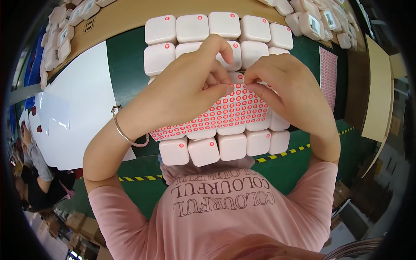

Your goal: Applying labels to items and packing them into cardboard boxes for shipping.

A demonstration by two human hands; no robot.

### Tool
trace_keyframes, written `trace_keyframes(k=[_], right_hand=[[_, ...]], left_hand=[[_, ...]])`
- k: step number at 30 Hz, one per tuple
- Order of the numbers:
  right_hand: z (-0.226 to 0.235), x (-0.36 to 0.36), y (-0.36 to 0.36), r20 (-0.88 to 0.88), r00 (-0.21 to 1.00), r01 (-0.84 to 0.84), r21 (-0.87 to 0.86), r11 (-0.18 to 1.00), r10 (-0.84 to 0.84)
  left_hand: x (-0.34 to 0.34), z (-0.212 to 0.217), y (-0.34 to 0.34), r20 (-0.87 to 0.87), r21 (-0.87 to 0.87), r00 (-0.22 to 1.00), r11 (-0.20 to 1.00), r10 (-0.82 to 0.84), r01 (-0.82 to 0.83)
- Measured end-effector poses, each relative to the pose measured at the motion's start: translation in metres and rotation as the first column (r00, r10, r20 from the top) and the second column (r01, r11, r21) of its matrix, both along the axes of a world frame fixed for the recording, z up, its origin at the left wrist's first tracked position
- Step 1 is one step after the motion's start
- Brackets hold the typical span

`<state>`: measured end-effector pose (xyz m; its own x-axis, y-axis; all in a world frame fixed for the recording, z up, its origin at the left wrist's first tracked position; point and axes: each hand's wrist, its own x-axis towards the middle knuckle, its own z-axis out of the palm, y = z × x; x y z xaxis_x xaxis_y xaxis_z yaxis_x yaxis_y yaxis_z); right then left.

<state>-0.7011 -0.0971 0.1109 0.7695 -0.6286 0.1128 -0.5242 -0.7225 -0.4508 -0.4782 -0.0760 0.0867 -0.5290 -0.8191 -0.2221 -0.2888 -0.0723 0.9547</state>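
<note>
- Sticker sheet (216, 115) with rows of red ring stickers is held over the block of white boxes (212, 86) at table centre, tilted, lower-left corner down near the left wrist.
- Left hand (182, 91): fingers pinched on the sheet's top edge, thumb on the sheet face; silver bangle (125, 132) on the wrist.
- Right hand (288, 89): fingers pinched on the same top edge, touching the left fingertips; looks like it's picking at one sticker, can't tell if one is lifted.
- White boxes are packed in rows, touching; back-row ones each carry a red ring sticker on top, front-row tops are plain.
- Green table (125, 73) under them; large white sheet (82, 108) to the left, second sticker sheet (328, 76) far right.
- More white boxes piled on brown cardboard (125, 17) along the far edge.
</note>
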Motion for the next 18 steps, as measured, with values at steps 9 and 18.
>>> trace_keyframes(k=[9,18], right_hand=[[-0.025,-0.037,-0.061,-0.126,0.964,0.253,0.144,0.957,-0.236],[-0.032,-0.032,-0.066,-0.121,0.954,0.293,0.177,0.939,-0.275]], left_hand=[[-0.008,-0.003,-0.003,0.051,-0.063,0.999,0.998,-0.017,0.020],[-0.008,-0.003,-0.003,0.068,-0.047,0.998,0.999,0.003,0.000]])
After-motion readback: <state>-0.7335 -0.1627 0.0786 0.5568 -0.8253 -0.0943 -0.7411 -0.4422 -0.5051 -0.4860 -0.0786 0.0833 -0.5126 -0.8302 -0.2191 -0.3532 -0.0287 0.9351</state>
